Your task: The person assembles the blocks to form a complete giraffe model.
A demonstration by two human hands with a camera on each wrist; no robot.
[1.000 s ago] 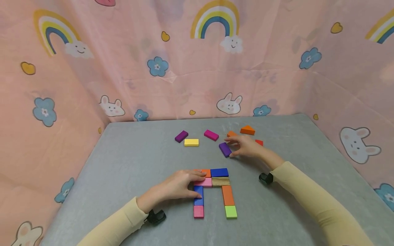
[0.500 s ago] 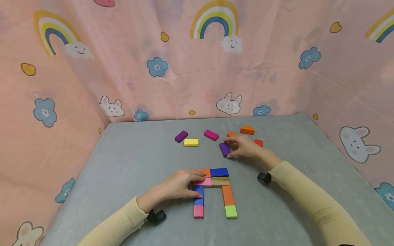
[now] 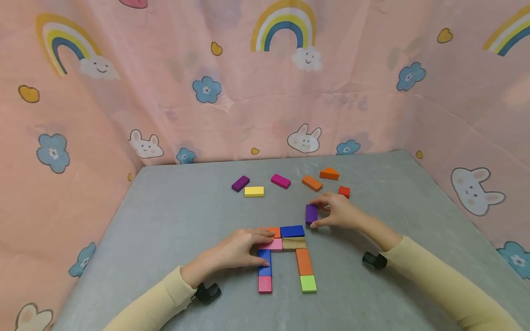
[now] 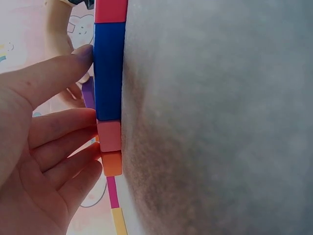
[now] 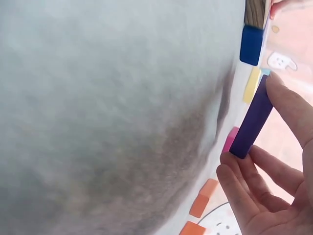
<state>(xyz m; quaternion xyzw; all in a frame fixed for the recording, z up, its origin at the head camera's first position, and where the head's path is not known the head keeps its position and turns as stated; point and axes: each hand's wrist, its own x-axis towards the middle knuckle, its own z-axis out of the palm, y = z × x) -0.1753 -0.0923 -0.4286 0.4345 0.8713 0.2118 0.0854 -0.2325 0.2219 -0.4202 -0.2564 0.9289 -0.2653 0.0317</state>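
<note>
Pinching a purple cuboid (image 3: pixel 311 215): right hand (image 3: pixel 340 211); spread left hand (image 3: pixel 235 249) touches smooth oblong blocks (image 4: pixel 108 73).

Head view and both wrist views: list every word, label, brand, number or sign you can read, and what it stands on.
No readable text anywhere.
Purple block and other blocks: no lettering on the faces shown.
Pink backdrop: printed pictures; its faint marks are too blurred to read.
Black wrist devices: too small to tell.

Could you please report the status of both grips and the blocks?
Right grip pinching violet block. Left grip touching block arrangement. Nothing visible between violet block and block arrangement.
</note>
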